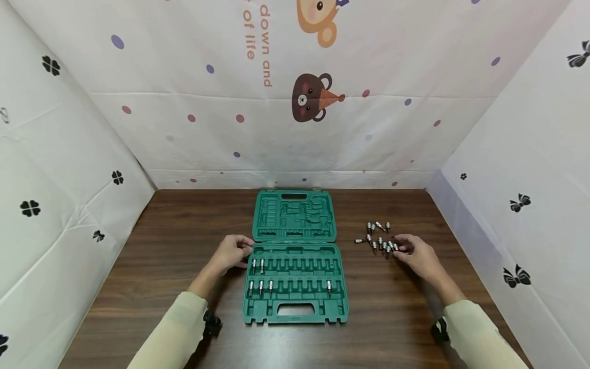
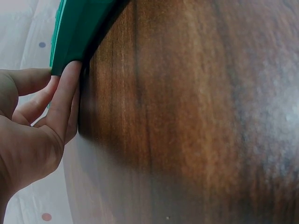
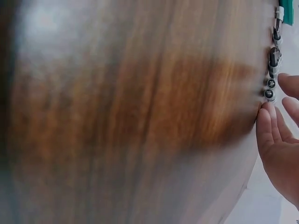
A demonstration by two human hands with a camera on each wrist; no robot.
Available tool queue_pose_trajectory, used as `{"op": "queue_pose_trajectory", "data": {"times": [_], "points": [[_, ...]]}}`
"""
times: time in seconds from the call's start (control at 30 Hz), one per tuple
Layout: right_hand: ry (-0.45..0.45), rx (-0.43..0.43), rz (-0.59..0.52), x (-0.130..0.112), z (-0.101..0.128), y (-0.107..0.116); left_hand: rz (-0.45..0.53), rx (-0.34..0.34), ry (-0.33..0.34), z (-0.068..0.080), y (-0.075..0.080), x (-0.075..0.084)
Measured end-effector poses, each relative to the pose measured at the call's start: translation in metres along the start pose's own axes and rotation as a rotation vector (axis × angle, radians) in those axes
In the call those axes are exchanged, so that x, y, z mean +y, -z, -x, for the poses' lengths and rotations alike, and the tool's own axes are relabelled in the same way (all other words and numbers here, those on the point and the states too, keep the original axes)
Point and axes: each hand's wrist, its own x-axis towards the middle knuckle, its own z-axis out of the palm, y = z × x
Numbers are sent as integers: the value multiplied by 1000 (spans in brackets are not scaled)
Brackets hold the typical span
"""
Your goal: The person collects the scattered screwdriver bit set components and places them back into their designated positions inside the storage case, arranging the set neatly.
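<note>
We see the left hand (image 1: 232, 252) gripping the left edge of an open green plastic case (image 1: 262, 308). The right hand's (image 1: 420, 258) fingers are narrowly parted at loose silver-and-black metal bits (image 1: 374, 247), right of the case; we cannot tell whether they pinch one. Six more bits (image 1: 261, 288) sit in the case. Beneath, we find a dark wood-grain table (image 1: 193, 218), glossy in front, enclosed by white printed sheets (image 1: 262, 133) with dots, clovers, bows and bears.
</note>
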Motion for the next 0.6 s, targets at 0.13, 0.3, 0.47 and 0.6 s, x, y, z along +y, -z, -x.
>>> {"op": "queue_pose_trajectory", "data": {"times": [0.13, 0.3, 0.47, 0.6], "points": [[-14, -24, 18, 0, -4, -1, 4, -2, 1, 0, 1, 0], [0, -28, 48, 0, -5, -1, 6, 2, 1, -1, 0, -1], [8, -30, 68, -1, -5, -1, 11, 0, -8, -2, 1, -2], [12, -37, 79, -1, -6, -1, 14, -4, -5, -2, 1, -2]]}}
